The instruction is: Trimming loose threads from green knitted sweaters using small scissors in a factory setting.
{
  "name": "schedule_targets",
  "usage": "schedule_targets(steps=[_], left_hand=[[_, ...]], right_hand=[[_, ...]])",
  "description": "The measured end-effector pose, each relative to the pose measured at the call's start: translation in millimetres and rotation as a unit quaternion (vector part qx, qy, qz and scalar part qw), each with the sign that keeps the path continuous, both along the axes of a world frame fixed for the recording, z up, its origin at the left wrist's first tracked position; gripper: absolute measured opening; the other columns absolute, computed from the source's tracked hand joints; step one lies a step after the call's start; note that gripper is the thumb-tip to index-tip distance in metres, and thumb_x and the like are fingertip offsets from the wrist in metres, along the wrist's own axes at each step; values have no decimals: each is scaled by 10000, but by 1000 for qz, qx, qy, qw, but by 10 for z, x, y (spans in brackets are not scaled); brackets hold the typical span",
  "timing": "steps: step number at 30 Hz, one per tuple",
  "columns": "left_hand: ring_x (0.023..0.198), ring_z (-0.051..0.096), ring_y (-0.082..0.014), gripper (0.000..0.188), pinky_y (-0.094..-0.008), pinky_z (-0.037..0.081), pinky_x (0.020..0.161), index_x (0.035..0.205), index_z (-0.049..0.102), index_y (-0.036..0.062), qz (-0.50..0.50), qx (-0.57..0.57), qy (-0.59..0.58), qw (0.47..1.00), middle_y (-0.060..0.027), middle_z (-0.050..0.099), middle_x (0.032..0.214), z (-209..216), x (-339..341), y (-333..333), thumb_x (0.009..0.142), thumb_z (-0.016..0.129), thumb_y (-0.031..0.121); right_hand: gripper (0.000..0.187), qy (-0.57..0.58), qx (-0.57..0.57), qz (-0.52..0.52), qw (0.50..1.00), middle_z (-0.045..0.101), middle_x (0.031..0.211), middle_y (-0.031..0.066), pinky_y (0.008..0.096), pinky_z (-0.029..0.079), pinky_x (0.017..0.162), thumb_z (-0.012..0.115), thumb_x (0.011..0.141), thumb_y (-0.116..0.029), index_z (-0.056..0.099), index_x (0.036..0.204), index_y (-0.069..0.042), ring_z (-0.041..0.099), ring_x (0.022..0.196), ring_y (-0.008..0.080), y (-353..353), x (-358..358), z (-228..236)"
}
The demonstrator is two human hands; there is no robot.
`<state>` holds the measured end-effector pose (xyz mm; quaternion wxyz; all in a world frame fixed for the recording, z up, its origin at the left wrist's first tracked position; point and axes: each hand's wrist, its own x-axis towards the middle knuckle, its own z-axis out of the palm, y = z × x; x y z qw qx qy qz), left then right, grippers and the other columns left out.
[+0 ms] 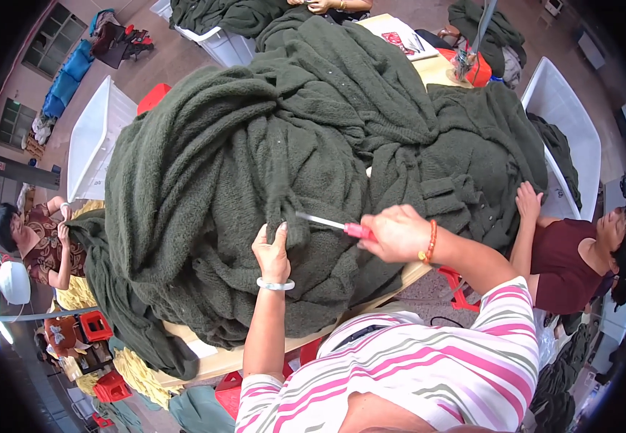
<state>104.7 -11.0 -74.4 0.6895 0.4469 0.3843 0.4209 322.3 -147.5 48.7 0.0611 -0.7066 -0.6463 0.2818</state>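
A large heap of dark green knitted fabric (212, 166) is piled high on the table in front of me. My left hand (272, 258) pinches a narrow fold of it between thumb and fingers near the middle of the pile. Coming from the right, my right hand (402, 235) is closed round a pink-handled tool (357, 231) with a thin metal shaft. The shaft points left, and its tip is close to the fabric just above my left thumb. Whether the tip goes into the knit I cannot tell.
The pale wooden table edge (392, 285) shows near my body. White plastic bins (95, 137) stand at both sides and at the back. One co-worker (569, 263) touches the heap at right; another person (42, 242) handles green fabric at left. Red stools (111, 387) stand about.
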Motion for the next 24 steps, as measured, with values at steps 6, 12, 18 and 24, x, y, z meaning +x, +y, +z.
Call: schedule_targets(steps=[6,12,18,24], left_hand=[[872,616,-100,178,-240,489,802,1064,647,-18,-5,17,17,1000,-44,676,1014,-57,-22,23,886,640,-7],[883,617,-105,187,-235,489,809,1080,639,-19,-12,24,36,999,-42,674,1018,-51,-35,37,894,631,-8],[885,621,-110,216,-248,495,820,1114,619,-15,-4,12,31,999,-45,669,1024,-56,-38,21,898,622,-11],[852,622,-107,220,-244,501,798,1121,611,-20,-6,-16,41,999,-45,670,1000,2,-113,81,903,619,6]], right_hand=[[276,16,18,12,1000,663,770,194,467,503,748,626,850,-292,611,872,-17,660,815,371,82,-9,71],[287,19,32,9,999,664,779,196,465,507,745,631,846,-295,622,881,-10,659,821,374,138,29,-54],[296,60,26,50,997,656,733,191,466,506,722,624,860,-337,609,903,-45,656,766,384,142,39,-80],[277,46,36,12,998,663,765,187,461,508,716,637,846,-294,616,874,-19,659,807,375,202,117,-132]])
